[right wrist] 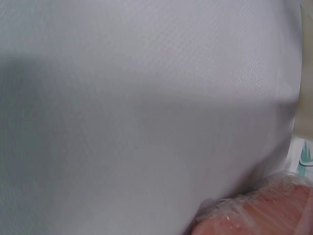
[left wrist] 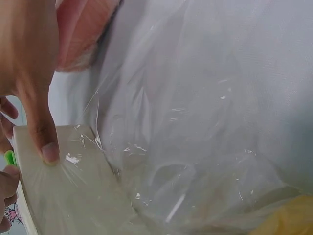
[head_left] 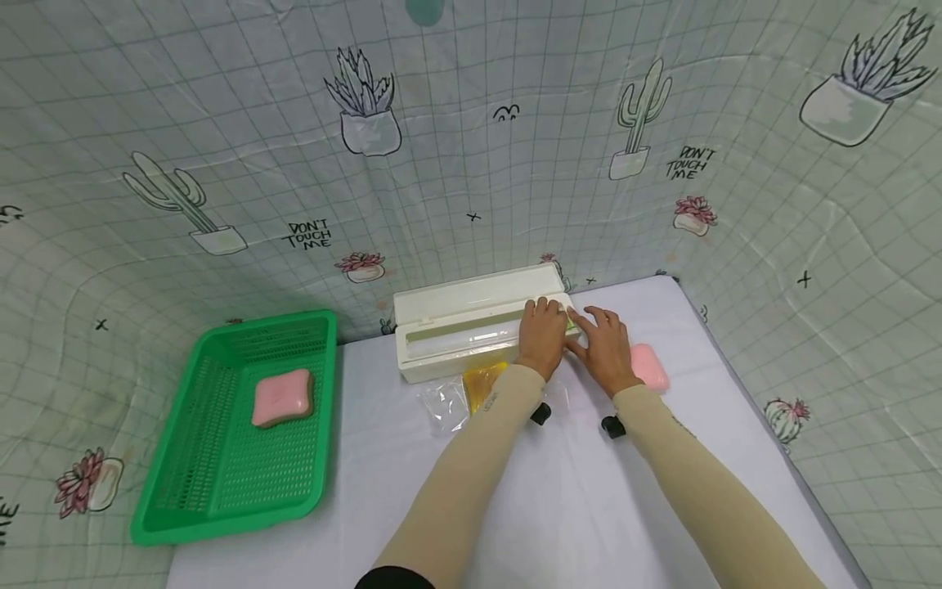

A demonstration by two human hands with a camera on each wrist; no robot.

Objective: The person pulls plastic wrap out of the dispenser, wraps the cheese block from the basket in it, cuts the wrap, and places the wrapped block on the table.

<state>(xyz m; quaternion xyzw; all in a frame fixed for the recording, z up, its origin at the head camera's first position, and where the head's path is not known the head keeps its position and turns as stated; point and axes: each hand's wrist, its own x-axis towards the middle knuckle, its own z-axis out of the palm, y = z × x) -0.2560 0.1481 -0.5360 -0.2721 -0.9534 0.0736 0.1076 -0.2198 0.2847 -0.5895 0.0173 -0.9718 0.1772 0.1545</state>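
A long white cling film dispenser [head_left: 434, 360] stands at the back of the table with its lid raised, a roll of film inside. My left hand [head_left: 542, 335] lies over its right part, fingers curled at a small green slide cutter [left wrist: 10, 157]. At the dispenser's right end is my right hand [head_left: 605, 350]; its thumb [left wrist: 50, 152] presses film against the front wall while the other fingers reach over the top. Clear cling film [left wrist: 181, 122] drapes down the front onto the table. Under it lies a yellow block [head_left: 482, 384], partly hidden by my left forearm.
A film-wrapped pink soap bar [head_left: 649, 366] lies just right of my right hand. At the left, a green plastic basket [head_left: 324, 458] holds another pink soap bar [head_left: 283, 397]. A patterned cloth [head_left: 471, 164] hangs behind the white-covered table [head_left: 574, 507].
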